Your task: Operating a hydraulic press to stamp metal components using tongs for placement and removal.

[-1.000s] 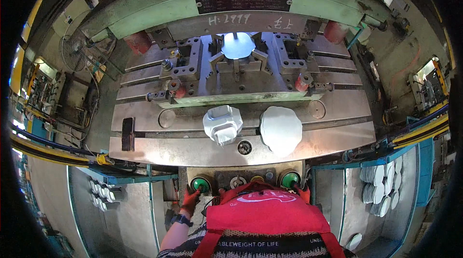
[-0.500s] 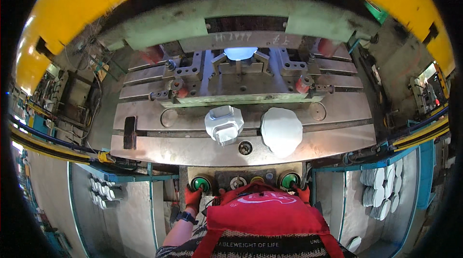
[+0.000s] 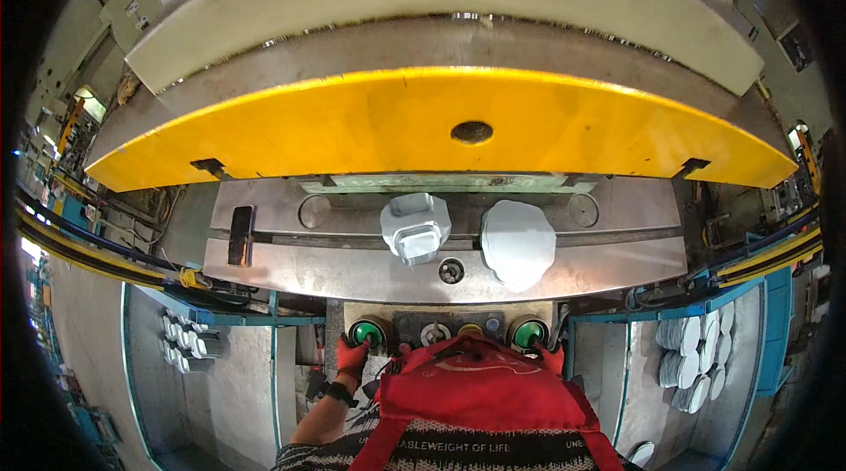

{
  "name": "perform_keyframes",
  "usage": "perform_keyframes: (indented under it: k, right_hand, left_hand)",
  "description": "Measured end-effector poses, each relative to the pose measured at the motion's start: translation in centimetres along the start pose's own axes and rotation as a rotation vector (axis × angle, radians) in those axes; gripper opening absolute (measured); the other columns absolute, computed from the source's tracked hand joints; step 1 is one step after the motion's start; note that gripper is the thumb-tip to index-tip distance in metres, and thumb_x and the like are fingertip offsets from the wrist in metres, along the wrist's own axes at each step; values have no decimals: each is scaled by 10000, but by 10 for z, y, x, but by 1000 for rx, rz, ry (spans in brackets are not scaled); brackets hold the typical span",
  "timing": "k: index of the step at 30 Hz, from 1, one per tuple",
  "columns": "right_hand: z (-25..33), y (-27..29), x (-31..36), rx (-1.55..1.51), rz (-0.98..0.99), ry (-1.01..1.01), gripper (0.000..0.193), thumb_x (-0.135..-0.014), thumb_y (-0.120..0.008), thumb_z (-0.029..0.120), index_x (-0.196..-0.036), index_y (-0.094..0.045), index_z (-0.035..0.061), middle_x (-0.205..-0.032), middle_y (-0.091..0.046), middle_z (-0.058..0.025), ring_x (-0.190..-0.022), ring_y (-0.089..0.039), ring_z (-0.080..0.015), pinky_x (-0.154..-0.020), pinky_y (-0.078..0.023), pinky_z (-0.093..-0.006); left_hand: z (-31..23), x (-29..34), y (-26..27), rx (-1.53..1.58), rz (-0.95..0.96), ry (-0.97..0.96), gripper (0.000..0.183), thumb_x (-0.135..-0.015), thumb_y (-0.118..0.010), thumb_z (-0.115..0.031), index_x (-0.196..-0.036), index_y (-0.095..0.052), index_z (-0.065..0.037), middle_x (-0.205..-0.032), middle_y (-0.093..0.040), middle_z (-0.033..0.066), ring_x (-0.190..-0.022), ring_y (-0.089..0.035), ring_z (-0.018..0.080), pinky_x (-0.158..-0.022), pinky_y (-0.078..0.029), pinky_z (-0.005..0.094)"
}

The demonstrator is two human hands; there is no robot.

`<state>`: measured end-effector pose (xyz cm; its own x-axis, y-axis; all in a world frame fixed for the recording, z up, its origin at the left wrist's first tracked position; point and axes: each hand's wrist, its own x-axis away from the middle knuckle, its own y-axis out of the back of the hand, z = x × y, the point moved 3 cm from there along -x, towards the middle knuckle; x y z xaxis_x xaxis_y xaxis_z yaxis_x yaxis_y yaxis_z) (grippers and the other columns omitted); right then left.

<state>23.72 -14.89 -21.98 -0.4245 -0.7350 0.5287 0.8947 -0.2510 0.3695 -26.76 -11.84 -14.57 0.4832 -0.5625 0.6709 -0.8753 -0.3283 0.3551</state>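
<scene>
Two green push buttons sit in round housings at the near edge of the machine, one at each end of a dark control panel (image 3: 410, 326). The left hand (image 3: 352, 358), in a red glove, is at the near left rim of the left button (image 3: 367, 333), its fingers partly curled; whether it presses the button I cannot tell. The right hand (image 3: 552, 358), also red-gloved, is at the near right side of the right button (image 3: 529, 333) (a red apron (image 3: 485, 405) hides part of it), so how far it is open I cannot tell either. Neither hand visibly grips a loose piece.

Beyond the panel, on the metal counter (image 3: 352, 264), a stepped, formed silver piece (image 3: 416, 229) lies near the middle, with a flat pale blank (image 3: 518, 244) just to its right, the two apart. A dark phone (image 3: 241, 235) lies toward the left end, and a round hole (image 3: 451, 271) opens between the two pieces, on the near side.

On the far side, a broad yellow press beam (image 3: 370, 132) spans the counter, covering most of a green die base (image 3: 449, 182). Near left, a bin (image 3: 233, 383) holds formed pieces (image 3: 188, 343); near right, another bin (image 3: 648, 378) holds stacked flat blanks (image 3: 687, 356).
</scene>
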Motion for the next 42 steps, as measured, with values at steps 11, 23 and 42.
perform_keyframes:
  k: [11, 23, 42]
  right_hand:
    - [13, 7, 2, 101, -100, 99, 511, -642, -806, 184, -1048, -564, -9, -936, -646, -113, -767, -622, -203, -675, -496, -329]
    - [-96, 5, -37, -111, -69, 213, 388, -705, -784, 201, -1011, -606, 44, -830, -656, -66, -672, -618, -150, -589, -485, -308]
    - [-30, -5, 6, -477, -26, -237, 586, -712, -760, 175, -1189, -466, 7, -851, -616, -100, -708, -584, -191, -576, -483, -322]
  left_hand:
    - [-192, 15, 60, -1124, 60, -631, 463, -753, -612, -497, -873, -674, -55, -905, -652, 170, -862, -625, 341, -765, -486, 417]
    - [-484, 43, -137, -709, -323, -1867, 447, -726, -670, -219, -1148, -565, -116, -1094, -582, 116, -1052, -527, 322, -921, -414, 405]
    - [-519, 48, -139, -876, -95, -1489, 288, -766, -580, -216, -1037, -606, -122, -1039, -618, 123, -1070, -533, 316, -937, -359, 501]
